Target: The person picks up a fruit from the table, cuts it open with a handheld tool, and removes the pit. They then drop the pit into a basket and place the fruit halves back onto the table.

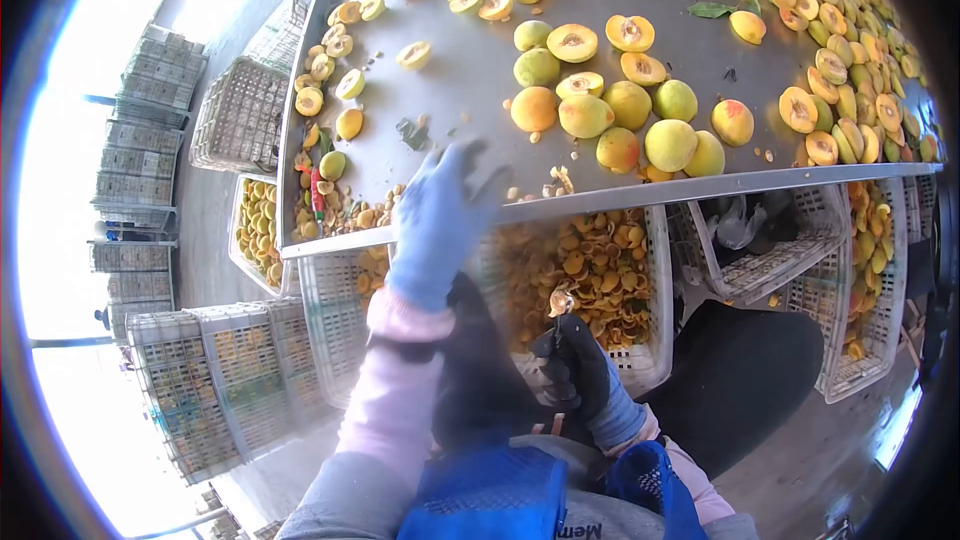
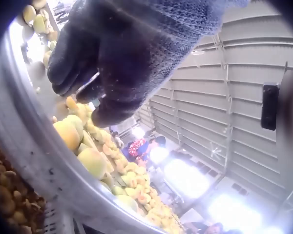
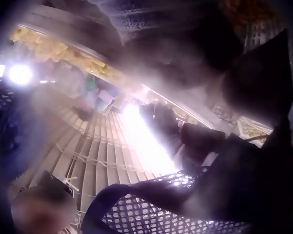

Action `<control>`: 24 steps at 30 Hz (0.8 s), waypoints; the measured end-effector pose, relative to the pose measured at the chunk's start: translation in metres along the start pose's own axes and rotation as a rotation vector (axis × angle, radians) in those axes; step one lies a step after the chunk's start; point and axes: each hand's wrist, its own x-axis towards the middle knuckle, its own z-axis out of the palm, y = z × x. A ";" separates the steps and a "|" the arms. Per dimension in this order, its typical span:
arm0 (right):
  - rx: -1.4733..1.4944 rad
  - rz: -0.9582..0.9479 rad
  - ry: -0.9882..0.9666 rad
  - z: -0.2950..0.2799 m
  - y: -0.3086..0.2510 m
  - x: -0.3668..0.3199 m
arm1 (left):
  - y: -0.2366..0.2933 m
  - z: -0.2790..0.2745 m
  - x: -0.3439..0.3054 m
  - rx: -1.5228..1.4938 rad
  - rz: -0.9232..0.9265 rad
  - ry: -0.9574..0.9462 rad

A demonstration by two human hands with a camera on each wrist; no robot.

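Above the table's near edge, my gloved left hand [image 1: 445, 220] is blurred, its fingers apart and slightly bent with nothing visible between them. The left wrist view shows the same hand [image 2: 122, 63] over the metal rim [image 2: 53, 170], near yellow-green fruits [image 2: 92, 162]. Lower and to the right, my right hand [image 1: 580, 370], in a dark glove, grips a small shiny brownish piece [image 1: 562, 301] that sticks up from its fingers, over a crate [image 1: 658, 290] of orange fruit pieces [image 1: 610, 265]. What exactly the piece is, I cannot tell. The right wrist view is too dark and blurred to show the grip.
Whole and halved fruits [image 1: 672, 145] lie on the metal table [image 1: 450, 70], with a large heap [image 1: 850, 70] at the right. A red-handled tool [image 1: 317, 193] rests at the left edge among pits. Crates stand below the table, and stacked crates [image 1: 190, 380] are at the left.
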 end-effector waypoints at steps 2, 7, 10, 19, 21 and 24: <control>-0.162 -0.158 0.142 -0.003 0.000 -0.002 | 0.007 0.026 0.045 0.172 0.350 0.054; 0.042 -0.082 0.158 0.001 -0.019 -0.007 | -0.007 0.071 0.107 0.253 0.270 -0.239; 0.053 -0.131 -0.120 -0.008 -0.024 -0.017 | -0.007 0.059 0.081 -0.357 0.149 -0.316; -0.744 -0.456 0.042 -0.003 -0.033 -0.006 | -0.022 0.048 -0.081 -0.773 -0.045 -0.283; -0.619 -0.521 0.064 -0.003 -0.023 -0.010 | -0.020 0.035 -0.091 -0.868 -0.185 -0.357; -0.830 -0.820 0.137 -0.001 -0.004 -0.007 | -0.007 0.038 -0.106 -1.000 -0.216 -0.281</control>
